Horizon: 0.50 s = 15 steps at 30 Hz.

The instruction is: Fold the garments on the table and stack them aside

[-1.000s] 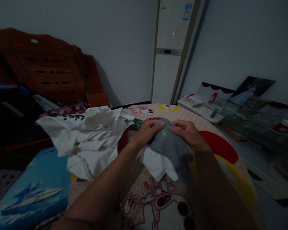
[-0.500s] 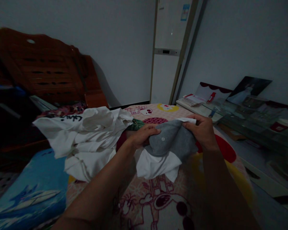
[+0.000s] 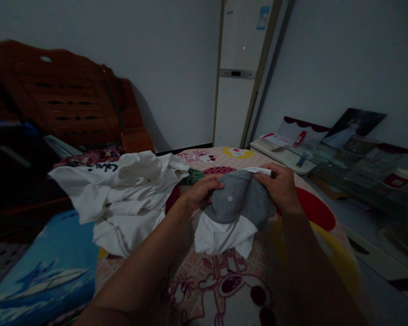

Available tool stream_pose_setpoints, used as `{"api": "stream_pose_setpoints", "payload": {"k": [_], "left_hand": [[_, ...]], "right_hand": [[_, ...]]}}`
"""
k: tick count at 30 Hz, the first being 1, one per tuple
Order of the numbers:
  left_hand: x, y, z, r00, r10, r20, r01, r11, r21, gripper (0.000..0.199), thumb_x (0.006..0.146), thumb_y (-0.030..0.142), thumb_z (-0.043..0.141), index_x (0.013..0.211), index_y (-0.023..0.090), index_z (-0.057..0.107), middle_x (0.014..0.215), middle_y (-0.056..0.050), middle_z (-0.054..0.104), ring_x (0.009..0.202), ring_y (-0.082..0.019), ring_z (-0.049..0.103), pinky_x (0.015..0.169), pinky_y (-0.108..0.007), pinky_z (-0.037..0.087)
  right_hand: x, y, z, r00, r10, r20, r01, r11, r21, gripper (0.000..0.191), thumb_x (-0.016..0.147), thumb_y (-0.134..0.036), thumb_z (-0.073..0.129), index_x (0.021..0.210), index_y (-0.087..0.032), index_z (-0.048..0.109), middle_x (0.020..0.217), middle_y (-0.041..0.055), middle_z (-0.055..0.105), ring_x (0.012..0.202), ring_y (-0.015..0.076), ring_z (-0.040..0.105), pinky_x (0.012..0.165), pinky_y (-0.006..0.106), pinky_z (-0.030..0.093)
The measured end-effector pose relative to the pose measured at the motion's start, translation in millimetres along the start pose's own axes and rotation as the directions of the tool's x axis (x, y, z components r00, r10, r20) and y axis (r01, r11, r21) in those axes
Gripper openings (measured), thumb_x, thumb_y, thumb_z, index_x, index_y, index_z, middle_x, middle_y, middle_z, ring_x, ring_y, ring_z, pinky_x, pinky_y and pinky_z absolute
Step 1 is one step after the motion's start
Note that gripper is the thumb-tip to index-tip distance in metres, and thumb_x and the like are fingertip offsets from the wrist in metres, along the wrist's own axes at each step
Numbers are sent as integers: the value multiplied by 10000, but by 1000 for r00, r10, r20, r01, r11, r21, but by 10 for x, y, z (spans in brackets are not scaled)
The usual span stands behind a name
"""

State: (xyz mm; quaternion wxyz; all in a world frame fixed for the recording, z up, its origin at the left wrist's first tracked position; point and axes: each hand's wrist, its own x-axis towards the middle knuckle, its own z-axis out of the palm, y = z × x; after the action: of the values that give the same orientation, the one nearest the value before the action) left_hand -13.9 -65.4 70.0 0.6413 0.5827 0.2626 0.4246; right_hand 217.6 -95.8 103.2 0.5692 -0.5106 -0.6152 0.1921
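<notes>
Both my hands grip a small grey and white garment (image 3: 232, 197), its exact kind unclear, bearing a small pale round mark. My left hand (image 3: 202, 194) pinches the grey cloth at its left edge, thumb on top. At the upper right, my right hand (image 3: 279, 184) is closed on a white strip along the garment's edge. The white part (image 3: 224, 236) hangs below the grey onto the patterned cloth (image 3: 211, 276). Left of my hands lies a crumpled heap of white clothing (image 3: 132, 199) with black lettering. My fingers under the cloth are hidden.
A wooden bench (image 3: 64, 99) stands at the left, with a blue printed cushion (image 3: 47, 267) in front. To the right is a glass-topped cabinet (image 3: 353, 167) holding papers (image 3: 274, 141) and a photo (image 3: 352, 124). A tall white air conditioner (image 3: 236, 99) stands at the back.
My right hand has shifted slightly left and inward with its edge of the garment, so the grey cloth is bunched a little narrower. My left hand barely moved.
</notes>
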Motion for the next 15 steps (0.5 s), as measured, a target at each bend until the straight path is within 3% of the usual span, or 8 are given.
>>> {"api": "stream_pose_setpoints", "payload": {"k": [4,11,13,15], "left_hand": [[16,-9,-15,997,-67,28,69,996,-64,278,640,337,744,819,127,710,565,-8,596,482,-121,530,448,-216,385],[28,-37,2,999,-30,23,31,996,-80,291,656,352,745,842,133,703,588,-14,614,514,-126,553,466,-217,395],[37,-29,4,1000,-20,-21,18,996,-90,285,657,353,745,826,132,683,600,-7,609,499,-114,538,455,-211,379],[48,-1,7,990,22,-137,-40,991,-129,272,663,349,741,818,143,654,600,14,586,475,-95,503,433,-201,348]], "right_hand": [[-6,23,21,1000,12,16,-12,1000,17,138,650,-251,750,765,-174,746,613,-19,636,551,134,499,509,250,340],[13,86,41,998,39,45,-40,999,13,170,668,-272,750,805,-171,755,609,-20,624,540,131,475,524,259,342],[32,114,33,998,47,41,-48,999,14,269,646,-279,780,896,-182,761,703,2,671,603,151,534,582,278,403],[48,151,10,998,61,29,-61,998,-13,364,616,-297,820,962,-200,759,806,29,705,693,177,590,656,302,448]]}}
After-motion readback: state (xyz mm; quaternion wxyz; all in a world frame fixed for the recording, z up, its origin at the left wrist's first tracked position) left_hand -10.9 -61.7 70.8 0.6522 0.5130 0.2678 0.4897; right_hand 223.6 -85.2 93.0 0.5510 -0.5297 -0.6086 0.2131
